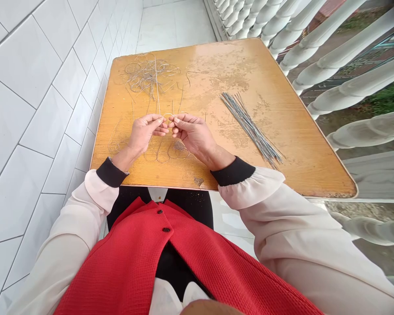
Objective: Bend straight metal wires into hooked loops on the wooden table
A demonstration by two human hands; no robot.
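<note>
Thin wire loop (168,116) | position: held above worn wooden tabletop (298,153) | left hand (145,132), right hand (193,134): fingers closed, pinching wire | nearby: tangled wire (147,74), straight wire bundle (252,129)

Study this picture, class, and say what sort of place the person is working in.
Probably a balcony or veranda of a building: white glazed tiles line the wall, a row of white balusters runs along the open side, and greenery shows beyond them.
</note>
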